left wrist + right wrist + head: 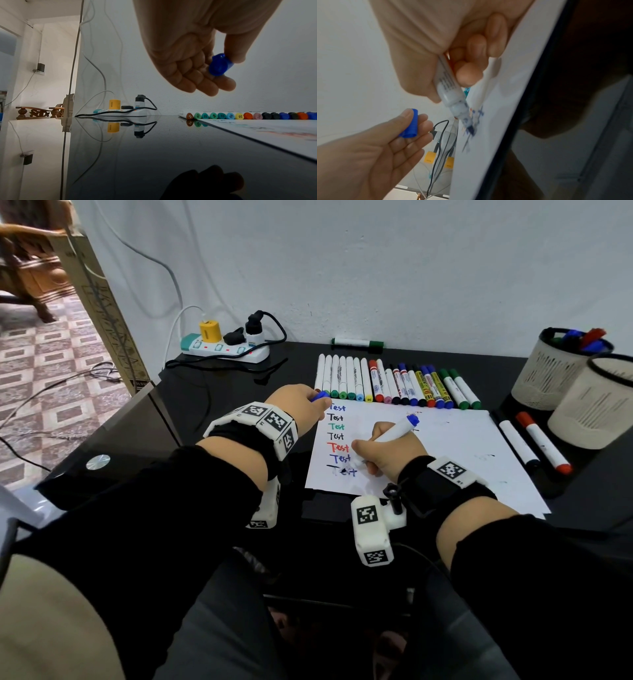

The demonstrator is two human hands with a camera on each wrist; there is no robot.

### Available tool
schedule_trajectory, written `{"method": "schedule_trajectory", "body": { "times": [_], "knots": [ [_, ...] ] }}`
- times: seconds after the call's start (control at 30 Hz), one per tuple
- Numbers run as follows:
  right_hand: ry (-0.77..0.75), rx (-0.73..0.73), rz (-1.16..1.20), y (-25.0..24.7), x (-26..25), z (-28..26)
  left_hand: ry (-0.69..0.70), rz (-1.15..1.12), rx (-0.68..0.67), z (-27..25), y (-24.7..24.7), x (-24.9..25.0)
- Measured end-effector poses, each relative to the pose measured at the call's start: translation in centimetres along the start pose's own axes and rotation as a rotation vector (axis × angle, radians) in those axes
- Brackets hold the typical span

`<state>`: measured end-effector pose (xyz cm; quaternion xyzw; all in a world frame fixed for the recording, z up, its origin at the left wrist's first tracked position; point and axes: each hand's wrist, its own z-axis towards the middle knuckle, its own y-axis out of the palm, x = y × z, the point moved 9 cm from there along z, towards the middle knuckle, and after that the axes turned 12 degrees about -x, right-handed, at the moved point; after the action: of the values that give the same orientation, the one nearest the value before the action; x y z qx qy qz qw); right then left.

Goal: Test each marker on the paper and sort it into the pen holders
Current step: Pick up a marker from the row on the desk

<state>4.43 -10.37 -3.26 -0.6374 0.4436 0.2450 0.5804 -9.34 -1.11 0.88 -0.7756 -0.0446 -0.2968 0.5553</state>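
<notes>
Here, the right hand (383, 453) grips a white-barrelled blue marker (394, 434), fingers curled round it, tip on the white paper sheet (445, 446) near its left edge. The left hand (298, 405) pinches the blue plastic cap (220, 65) above the glossy black counter (154, 148), just off that edge. A row of capped markers (394, 381) borders the sheet's far edge; two pale mesh pen holders (561, 371) stand well right.

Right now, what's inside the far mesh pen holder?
The far white mesh pen holder holds several markers: blue, red and green ends stick up above its black rim. The barrels are hidden behind the mesh wall, so an exact count cannot be made.
</notes>
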Motion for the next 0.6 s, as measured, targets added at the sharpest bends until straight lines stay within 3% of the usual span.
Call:
{"method": "schedule_trajectory", "body": {
  "times": [0.3,0.6],
  "knots": [
    [0.014,-0.007,-0.046,0.19,-0.20,0.11,-0.004,-0.001,0.001,0.02,0.06,-0.04],
    [0.009,0.035,0.117,-0.34,0.47,-0.25,0.006,-0.015,0.001,0.04,0.06,-0.07]
  ]
}}
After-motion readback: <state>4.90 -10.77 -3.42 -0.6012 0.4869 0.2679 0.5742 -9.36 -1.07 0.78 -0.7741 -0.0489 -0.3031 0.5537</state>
